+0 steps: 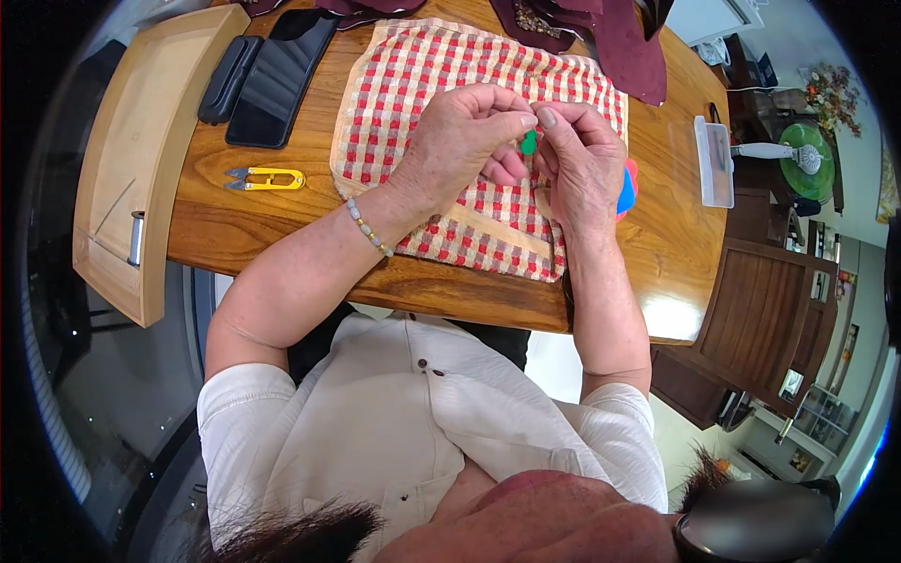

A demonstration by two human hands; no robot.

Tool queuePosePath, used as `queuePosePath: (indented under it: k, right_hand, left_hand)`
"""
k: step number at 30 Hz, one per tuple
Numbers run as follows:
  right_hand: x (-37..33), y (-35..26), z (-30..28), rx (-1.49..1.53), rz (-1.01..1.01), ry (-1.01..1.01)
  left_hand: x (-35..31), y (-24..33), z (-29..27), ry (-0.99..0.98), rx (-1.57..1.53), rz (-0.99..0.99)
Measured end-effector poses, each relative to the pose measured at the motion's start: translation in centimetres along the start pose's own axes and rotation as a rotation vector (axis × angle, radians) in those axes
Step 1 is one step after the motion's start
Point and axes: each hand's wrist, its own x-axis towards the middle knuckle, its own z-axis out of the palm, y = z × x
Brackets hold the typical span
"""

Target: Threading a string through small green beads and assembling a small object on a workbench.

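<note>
Over a red, cream and brown checked cloth [399,70], my two hands meet with their fingertips nearly touching. My left hand [466,136] is closed in a pinch, thumb against forefinger. My right hand [584,155] pinches too, thumb pressed to its fingers. A small green piece [528,143] shows just below the fingertips, between the hands; I cannot tell which one holds it. Anything finer in either pinch is too small to see. Partly hidden behind my right wrist is a blue and red item [627,192]. Yellow thread snips [266,178] lie left of the cloth.
At the left, a wooden tray [169,103] holds a thread spool [137,238] and a thin rod. A black phone [282,80] and a black case [230,80] lie beside it. Maroon fabric [629,47] covers the far edge. A clear plastic box [715,161] stands at the right edge.
</note>
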Motion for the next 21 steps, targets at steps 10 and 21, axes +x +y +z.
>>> queuePosePath:
  k: [10,21]
  right_hand:
    - [0.02,0.24,0.03,0.002,0.005,-0.002]
    - [-0.08,0.31,0.35,0.005,-0.027,-0.025]
  left_hand:
    - [-0.03,-0.01,0.19,0.007,0.013,0.004]
    - [0.56,-0.19,-0.22,0.011,-0.086,-0.051]
